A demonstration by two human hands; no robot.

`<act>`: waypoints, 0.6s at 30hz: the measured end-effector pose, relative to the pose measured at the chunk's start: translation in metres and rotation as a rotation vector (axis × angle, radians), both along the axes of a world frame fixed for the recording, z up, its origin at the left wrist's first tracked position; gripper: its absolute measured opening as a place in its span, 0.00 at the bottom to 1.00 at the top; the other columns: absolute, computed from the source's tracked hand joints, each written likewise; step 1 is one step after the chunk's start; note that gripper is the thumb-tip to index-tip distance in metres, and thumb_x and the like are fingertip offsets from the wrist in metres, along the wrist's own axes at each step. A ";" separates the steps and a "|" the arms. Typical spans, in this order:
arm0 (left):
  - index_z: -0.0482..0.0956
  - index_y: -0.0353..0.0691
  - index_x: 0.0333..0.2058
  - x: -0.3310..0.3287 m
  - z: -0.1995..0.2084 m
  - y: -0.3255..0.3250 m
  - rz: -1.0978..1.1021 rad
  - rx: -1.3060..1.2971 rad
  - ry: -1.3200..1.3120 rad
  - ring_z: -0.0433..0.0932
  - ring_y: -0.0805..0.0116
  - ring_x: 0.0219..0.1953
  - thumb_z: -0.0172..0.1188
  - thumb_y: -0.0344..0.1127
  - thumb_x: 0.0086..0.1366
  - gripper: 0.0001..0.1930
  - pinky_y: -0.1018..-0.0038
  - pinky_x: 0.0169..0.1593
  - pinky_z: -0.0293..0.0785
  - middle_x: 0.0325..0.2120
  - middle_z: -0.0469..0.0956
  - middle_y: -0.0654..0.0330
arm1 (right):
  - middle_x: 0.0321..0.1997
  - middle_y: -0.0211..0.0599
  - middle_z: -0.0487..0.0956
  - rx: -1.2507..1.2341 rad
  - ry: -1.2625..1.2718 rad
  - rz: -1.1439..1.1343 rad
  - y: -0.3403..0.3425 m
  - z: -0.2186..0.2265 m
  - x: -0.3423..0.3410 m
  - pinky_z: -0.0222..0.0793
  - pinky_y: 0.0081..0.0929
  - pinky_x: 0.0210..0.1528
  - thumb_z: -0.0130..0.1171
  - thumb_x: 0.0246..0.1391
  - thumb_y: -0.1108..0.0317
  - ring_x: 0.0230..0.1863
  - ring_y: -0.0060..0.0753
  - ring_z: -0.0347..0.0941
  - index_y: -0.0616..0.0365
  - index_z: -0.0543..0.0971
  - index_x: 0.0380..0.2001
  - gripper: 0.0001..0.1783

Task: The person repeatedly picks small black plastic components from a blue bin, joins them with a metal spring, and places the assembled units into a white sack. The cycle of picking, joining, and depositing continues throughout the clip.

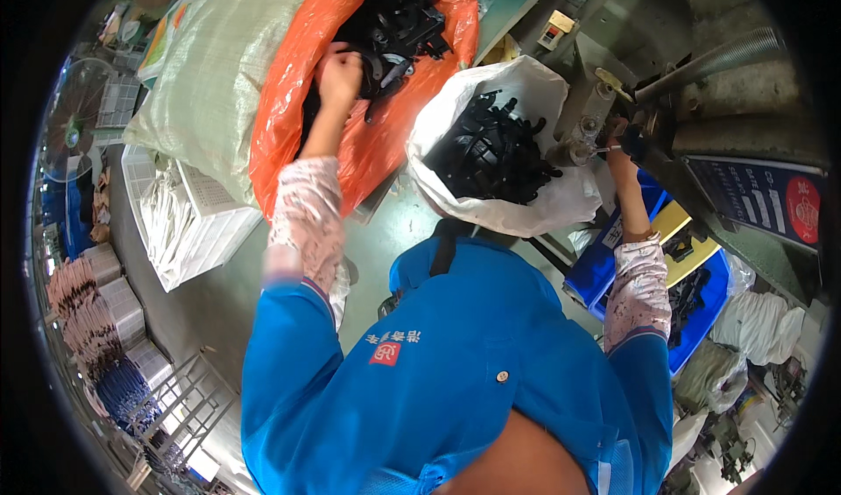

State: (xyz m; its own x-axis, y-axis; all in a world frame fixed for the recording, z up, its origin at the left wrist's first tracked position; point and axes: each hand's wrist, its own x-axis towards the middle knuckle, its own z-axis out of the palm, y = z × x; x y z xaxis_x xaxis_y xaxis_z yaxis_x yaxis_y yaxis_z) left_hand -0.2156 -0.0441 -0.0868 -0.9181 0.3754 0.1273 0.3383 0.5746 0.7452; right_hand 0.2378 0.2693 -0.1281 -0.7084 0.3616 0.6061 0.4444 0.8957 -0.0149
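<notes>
My left hand reaches into an orange plastic bag, its fingers curled in among loose black plastic parts. Whatever it grips is hidden by the hand. On the other side, my right hand is up against the metal head of a machine, and its fingers are mostly hidden there. Between my hands stands a white bag, open at the top, with many black plastic parts inside it.
A large pale woven sack leans behind the orange bag. White crates stand at the left. Below my right forearm are a blue bin and a yellow bin of black parts. A metal rack stands lower left.
</notes>
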 end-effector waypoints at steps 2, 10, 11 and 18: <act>0.74 0.36 0.52 -0.048 -0.028 0.007 0.095 -0.101 -0.105 0.73 0.49 0.55 0.63 0.51 0.58 0.29 0.60 0.60 0.65 0.50 0.76 0.44 | 0.32 0.45 0.77 -0.031 -0.055 -0.033 0.015 -0.039 0.022 0.70 0.41 0.41 0.52 0.60 0.63 0.37 0.46 0.76 0.59 0.78 0.37 0.12; 0.74 0.30 0.50 -0.043 -0.029 0.032 0.310 -0.362 0.016 0.84 0.65 0.21 0.67 0.57 0.54 0.36 0.67 0.34 0.81 0.23 0.84 0.55 | 0.37 0.35 0.79 -1.701 0.823 -0.111 -0.087 0.101 0.003 0.73 0.25 0.36 0.54 0.60 0.75 0.35 0.31 0.77 0.62 0.76 0.45 0.10; 0.74 0.26 0.47 -0.039 -0.024 0.037 0.306 -0.233 -0.152 0.83 0.65 0.20 0.69 0.53 0.53 0.34 0.70 0.30 0.81 0.23 0.83 0.54 | 0.36 0.36 0.80 -1.797 0.838 -0.059 -0.095 0.117 0.005 0.73 0.25 0.37 0.56 0.59 0.75 0.35 0.31 0.77 0.63 0.77 0.43 0.09; 0.70 0.21 0.36 -0.046 -0.014 0.054 0.444 0.043 -0.472 0.77 0.67 0.15 0.79 0.39 0.45 0.31 0.74 0.17 0.78 0.23 0.79 0.53 | 0.34 0.34 0.79 -1.968 0.829 0.162 -0.126 0.169 -0.004 0.70 0.22 0.36 0.61 0.57 0.72 0.32 0.26 0.75 0.67 0.79 0.43 0.12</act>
State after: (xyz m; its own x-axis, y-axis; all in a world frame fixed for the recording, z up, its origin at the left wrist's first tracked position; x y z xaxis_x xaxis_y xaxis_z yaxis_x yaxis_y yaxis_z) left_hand -0.2614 0.0094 -0.1011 -0.9456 -0.0490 -0.3216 -0.2942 0.5505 0.7813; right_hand 0.2333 0.1438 0.0410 -0.6271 0.7273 -0.2789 -0.2128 -0.5044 -0.8368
